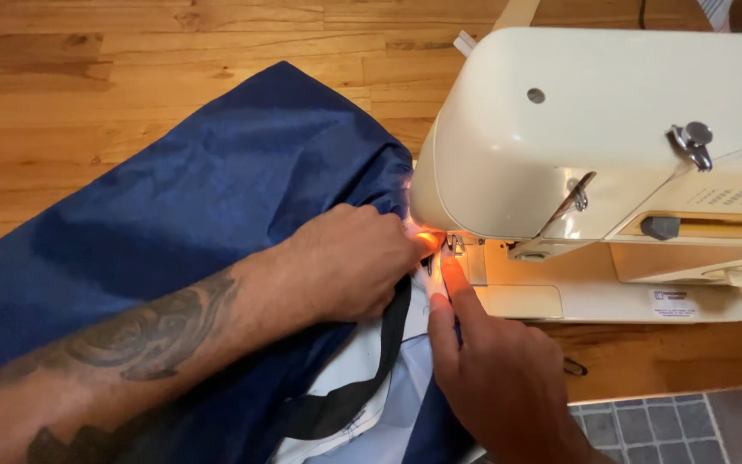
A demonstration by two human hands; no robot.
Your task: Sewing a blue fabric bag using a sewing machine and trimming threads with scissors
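Fingers (455,288) — right hand's index extended, its tip touching the pale strip of material just before the needle area; the remaining fingers curled under and partly out of frame. Left hand's fingers bunched together, pressing down on the fabric at the foot of the machine, their tips lit orange by the machine's lamp; whether they pinched a fold or merely pressed flat could not be told.

Head view, items as seen:

1. Left hand (345,262), forearm tattooed, lay across the navy fabric (191,206) and reached in from the left.
2. Right hand (495,374) came up from the lower edge, resting on the work.
3. Navy fabric, a slightly shiny cloth, spread wide over the wooden floor (88,77) to the left, its near edge gathered up to the machine.
4. Black strap (362,387) ran over a pale lining (388,404) between the two hands.
5. Cream sewing machine (611,155), lamp on, stood at right on the boards; needle and presser foot (454,245) mostly hidden by the fingertips.
6. Grey tiled floor (646,425) at lower right.

Progress — judged only: the edge sat under the foot with both hands guiding, so stitching appeared in hand. How much of the seam was sewn could not be seen.
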